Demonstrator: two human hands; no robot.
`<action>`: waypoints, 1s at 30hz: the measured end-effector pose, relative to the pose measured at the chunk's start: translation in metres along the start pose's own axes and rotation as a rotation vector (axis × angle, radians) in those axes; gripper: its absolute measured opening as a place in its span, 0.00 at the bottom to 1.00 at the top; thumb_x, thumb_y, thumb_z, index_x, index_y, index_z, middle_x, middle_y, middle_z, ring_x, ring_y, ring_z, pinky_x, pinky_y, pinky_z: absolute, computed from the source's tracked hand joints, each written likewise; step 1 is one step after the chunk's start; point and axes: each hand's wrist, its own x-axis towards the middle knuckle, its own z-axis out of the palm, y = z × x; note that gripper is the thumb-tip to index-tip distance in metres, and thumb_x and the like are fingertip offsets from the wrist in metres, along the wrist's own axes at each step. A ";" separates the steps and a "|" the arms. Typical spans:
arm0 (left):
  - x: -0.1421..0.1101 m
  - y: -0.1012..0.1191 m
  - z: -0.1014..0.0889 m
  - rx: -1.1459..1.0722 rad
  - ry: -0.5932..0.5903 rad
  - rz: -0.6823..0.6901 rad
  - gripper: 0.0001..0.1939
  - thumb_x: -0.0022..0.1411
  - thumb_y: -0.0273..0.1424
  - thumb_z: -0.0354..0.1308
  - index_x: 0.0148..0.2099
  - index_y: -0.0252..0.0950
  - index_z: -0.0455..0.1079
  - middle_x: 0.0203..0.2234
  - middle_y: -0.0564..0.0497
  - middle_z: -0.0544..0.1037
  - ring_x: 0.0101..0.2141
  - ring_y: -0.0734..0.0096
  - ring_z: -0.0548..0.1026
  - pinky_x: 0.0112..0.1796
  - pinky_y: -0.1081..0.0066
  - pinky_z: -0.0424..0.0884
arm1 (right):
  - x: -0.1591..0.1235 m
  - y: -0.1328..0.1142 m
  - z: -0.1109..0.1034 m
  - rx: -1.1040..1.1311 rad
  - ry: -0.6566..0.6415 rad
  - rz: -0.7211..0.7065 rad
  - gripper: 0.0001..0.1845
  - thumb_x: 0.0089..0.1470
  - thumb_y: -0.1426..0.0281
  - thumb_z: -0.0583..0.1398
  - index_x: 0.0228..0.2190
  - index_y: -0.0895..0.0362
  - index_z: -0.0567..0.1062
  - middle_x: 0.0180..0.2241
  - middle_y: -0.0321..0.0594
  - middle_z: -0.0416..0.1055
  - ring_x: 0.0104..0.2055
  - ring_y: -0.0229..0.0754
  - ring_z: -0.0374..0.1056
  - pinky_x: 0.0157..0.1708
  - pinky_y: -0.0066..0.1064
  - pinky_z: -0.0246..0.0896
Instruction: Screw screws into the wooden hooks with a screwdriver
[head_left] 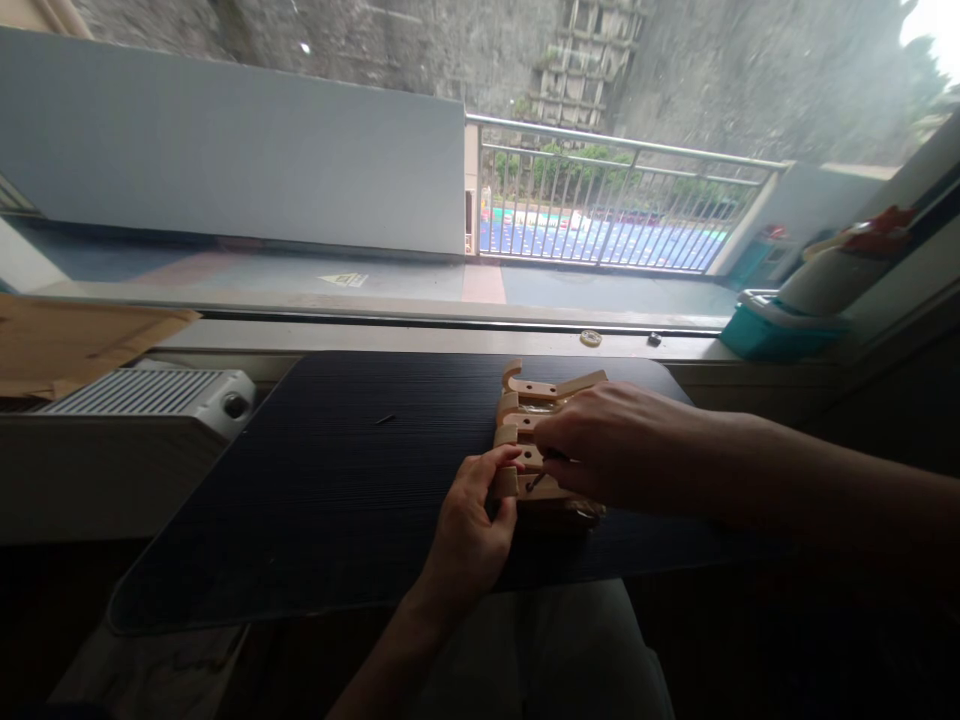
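Several pale wooden hooks [532, 388] lie side by side in a row on the dark table, each with dark screw holes. Clear plastic wrap [589, 514] shows beneath and between them. My left hand [476, 520] pinches the curled end of the nearest wooden hook [507, 483] between thumb and fingers. Closed over the row from the right, my right hand [600, 440] holds a thin pointed metal piece [535, 481] with its tip at a hole in that same hook. Its other end is hidden in my fingers, so its kind is unclear.
On the dark table [352, 480] lies a small thin dark piece [385, 419] to the left. The windowsill [450, 340] carries a tape roll [591, 339], a small black object [655, 339] and a teal container [776, 325]. A white radiator [150, 400] stands left, under brown cardboard [82, 340].
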 end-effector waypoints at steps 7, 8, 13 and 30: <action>0.000 -0.011 -0.021 0.007 -0.143 -0.003 0.25 0.53 0.27 0.59 0.54 0.41 0.61 0.49 0.48 0.69 0.50 0.62 0.69 0.51 0.62 0.66 | -0.002 0.001 -0.002 0.041 -0.015 0.020 0.09 0.55 0.73 0.54 0.27 0.59 0.73 0.26 0.38 0.70 0.25 0.33 0.61 0.23 0.28 0.44; 0.000 -0.014 -0.023 0.009 -0.160 -0.005 0.25 0.54 0.26 0.58 0.54 0.41 0.61 0.49 0.48 0.69 0.50 0.63 0.69 0.51 0.62 0.66 | -0.002 0.001 -0.002 0.045 -0.009 0.019 0.09 0.55 0.73 0.54 0.27 0.59 0.73 0.25 0.38 0.69 0.25 0.33 0.60 0.23 0.28 0.44; -0.011 -0.018 -0.019 0.068 -0.140 0.056 0.21 0.55 0.25 0.56 0.52 0.39 0.62 0.46 0.48 0.71 0.48 0.64 0.70 0.49 0.63 0.66 | -0.006 0.005 -0.001 0.057 -0.046 0.052 0.09 0.53 0.73 0.54 0.24 0.58 0.71 0.22 0.36 0.67 0.23 0.33 0.58 0.23 0.28 0.43; -0.027 0.014 0.006 0.281 0.144 0.186 0.24 0.55 0.26 0.57 0.55 0.43 0.61 0.40 0.49 0.74 0.41 0.62 0.72 0.43 0.63 0.68 | -0.017 0.010 0.007 0.109 0.042 -0.028 0.07 0.51 0.74 0.55 0.31 0.56 0.73 0.27 0.36 0.72 0.27 0.35 0.66 0.25 0.27 0.47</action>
